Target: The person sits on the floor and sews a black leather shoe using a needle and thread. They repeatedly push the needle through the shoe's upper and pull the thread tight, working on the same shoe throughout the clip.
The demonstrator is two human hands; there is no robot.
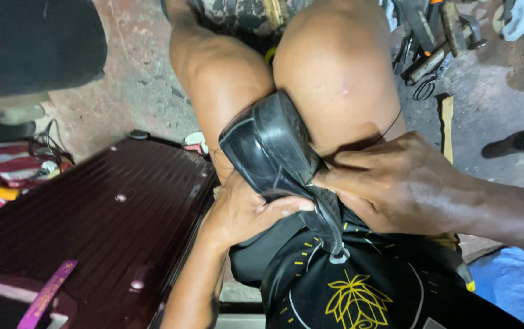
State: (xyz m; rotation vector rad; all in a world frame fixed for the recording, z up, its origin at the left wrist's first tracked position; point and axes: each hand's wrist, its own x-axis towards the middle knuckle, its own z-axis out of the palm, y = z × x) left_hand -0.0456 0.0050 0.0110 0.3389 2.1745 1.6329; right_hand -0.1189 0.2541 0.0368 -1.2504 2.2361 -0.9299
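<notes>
while wedged between the knees, black shoe [271, 149] gripped sole-up: left hand [243, 213] closed around its underside, right hand [396, 183] fingers pinched on its edge. maroon suitcase [103, 225] just beside.

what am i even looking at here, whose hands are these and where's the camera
There is no machine here. The single picture comes from a camera worn on a person's head, looking down at their own lap and hands. The person sits with a black shoe wedged heel-up between their bare knees. Their left hand grips the shoe from below, and their right hand presses on its side edge, fingers curled against it. To the left lies a dark red ribbed suitcase. At the top right some metal tools lie on the concrete floor.
</notes>
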